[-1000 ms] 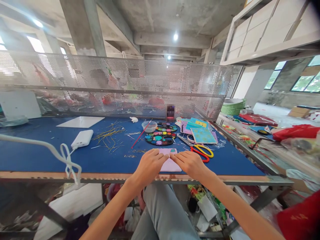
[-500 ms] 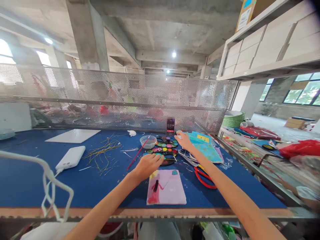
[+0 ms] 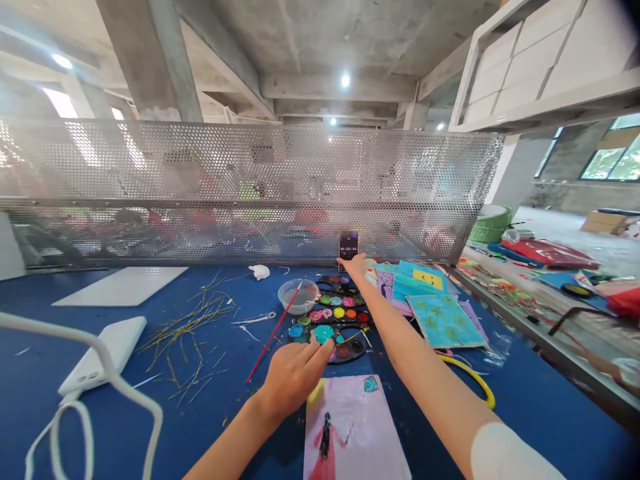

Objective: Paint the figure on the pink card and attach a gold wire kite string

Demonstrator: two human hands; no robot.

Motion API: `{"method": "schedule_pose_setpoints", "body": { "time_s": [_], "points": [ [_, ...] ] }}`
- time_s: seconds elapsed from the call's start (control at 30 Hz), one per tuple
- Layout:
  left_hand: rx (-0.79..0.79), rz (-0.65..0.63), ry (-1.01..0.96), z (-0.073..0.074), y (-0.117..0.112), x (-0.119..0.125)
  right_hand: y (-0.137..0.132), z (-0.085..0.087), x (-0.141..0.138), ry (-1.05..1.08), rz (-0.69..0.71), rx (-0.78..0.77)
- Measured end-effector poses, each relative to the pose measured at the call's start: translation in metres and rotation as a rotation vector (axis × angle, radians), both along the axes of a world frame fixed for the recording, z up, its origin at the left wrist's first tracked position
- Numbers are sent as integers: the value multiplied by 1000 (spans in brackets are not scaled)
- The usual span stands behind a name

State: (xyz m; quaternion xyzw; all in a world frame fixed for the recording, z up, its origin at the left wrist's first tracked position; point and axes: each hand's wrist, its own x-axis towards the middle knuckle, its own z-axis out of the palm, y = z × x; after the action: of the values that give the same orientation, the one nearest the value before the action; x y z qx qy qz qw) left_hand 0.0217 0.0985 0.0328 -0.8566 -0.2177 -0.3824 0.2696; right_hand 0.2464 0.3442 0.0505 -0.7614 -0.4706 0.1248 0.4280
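Right hand (image 3: pixel 354 265), one: at the phone (image 3: pixel 349 243), far centre; step judged as handling it, calling for a light touch; grip cannot be told. Left hand (image 3: pixel 295 373), one: loosely bent by the palettes (image 3: pixel 357 347), perhaps three; hold unclear. Pink painted panel (image 3: pixel 360 427), one: near centre. Red brush (image 3: pixel 273 333), one.
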Motion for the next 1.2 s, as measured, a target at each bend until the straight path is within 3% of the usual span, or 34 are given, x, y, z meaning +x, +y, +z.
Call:
{"method": "schedule_pose_setpoints", "body": {
  "time_s": [0.2, 0.37, 0.9, 1.07, 1.2],
  "points": [
    [-10, -27, 11, -1, 0, -2, 21, -12, -17, 18, -169, -5],
    [-32, -23, 22, -3, -2, -2, 29, -15, -25, 26, -204, 40],
    [-39, -8, 15, -5, -2, 1, 30, -26, -15, -68, -117, 80],
    [-37, 29, -2, -9, 4, -1, 27, -24, -13, -87, -89, 78],
    [-26, 59, 9, -10, 9, -3, 9, -17, -12, -167, -15, 136]
  ]
}}
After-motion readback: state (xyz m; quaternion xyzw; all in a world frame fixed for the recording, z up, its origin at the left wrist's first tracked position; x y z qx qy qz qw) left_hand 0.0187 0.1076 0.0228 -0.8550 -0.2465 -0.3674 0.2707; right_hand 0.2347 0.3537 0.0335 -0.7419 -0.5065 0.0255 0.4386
